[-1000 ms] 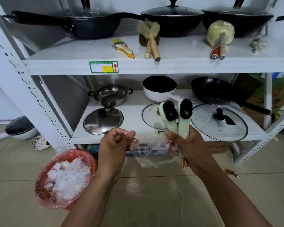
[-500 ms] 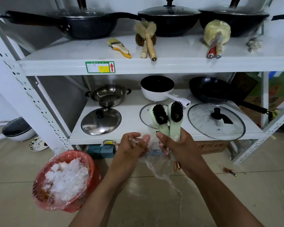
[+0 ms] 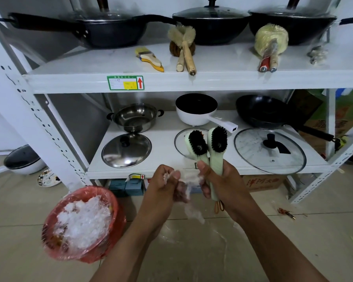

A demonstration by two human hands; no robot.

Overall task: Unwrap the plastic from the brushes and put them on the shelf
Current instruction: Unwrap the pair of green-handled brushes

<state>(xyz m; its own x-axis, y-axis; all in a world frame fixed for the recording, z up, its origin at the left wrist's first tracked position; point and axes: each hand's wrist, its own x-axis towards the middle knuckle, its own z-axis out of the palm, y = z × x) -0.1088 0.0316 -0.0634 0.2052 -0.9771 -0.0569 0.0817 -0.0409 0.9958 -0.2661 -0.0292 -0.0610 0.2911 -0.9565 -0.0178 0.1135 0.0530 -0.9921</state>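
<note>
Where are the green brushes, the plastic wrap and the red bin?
green brushes (image 3: 216, 157): head view, on the right brush's pale handle below the bristles.
plastic wrap (image 3: 189, 180): head view, on the bunched film between the hands.
red bin (image 3: 112, 198): head view, on its right rim.

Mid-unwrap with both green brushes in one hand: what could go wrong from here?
1. The right hand holds both green brushes by their handles alone; tugging the plastic wrap with the left hand might pull one loose.
2. A strand of wrap trails below the hands and may drop to the floor, missing the red bin.
</note>
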